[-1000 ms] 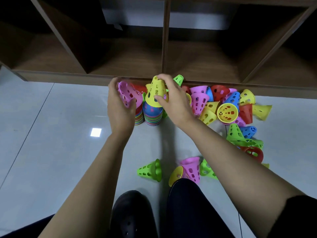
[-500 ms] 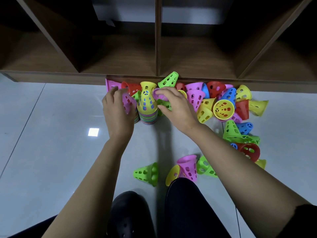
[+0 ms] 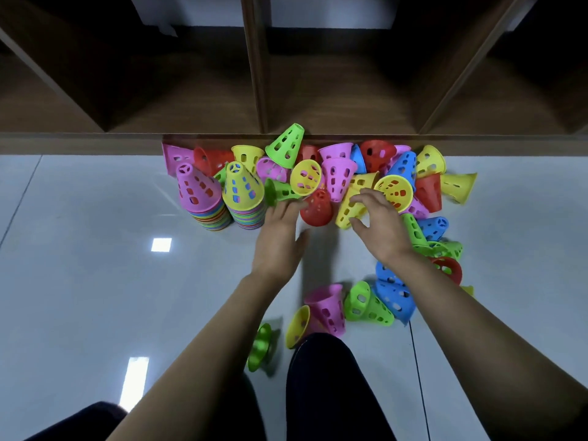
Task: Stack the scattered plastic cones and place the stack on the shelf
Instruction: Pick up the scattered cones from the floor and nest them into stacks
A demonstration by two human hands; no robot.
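- Two stacks of plastic cones stand upright, narrow tips up, side by side on the floor (image 3: 79, 281) at centre left of the frame. The pink-topped stack (image 3: 199, 198) is on the left and the yellow-topped stack (image 3: 243, 195) just beside it.
- Both stacks sit in front of the wooden shelf (image 3: 191, 103).
- To their right, loose cones lie heaped along the shelf's bottom edge, pointing every way. A green cone (image 3: 286, 144) tilts its tip toward the upper right.
- The left hand (image 3: 280, 237) reaches forward palm down with straight fingers and the thumb splayed. Its grip is wide open and holds nothing, and its fingertips are at a red cone (image 3: 316, 208) standing base down.
- The right hand (image 3: 381, 227) hovers palm down with fingers spread and lightly bent. Its grip is open over a yellow cone (image 3: 350, 208) lying on its side, long axis running lower left to upper right. Whether the fingers touch it cannot be told.
- More cones lie toppled at lower centre, among them a pink cone (image 3: 327, 308).
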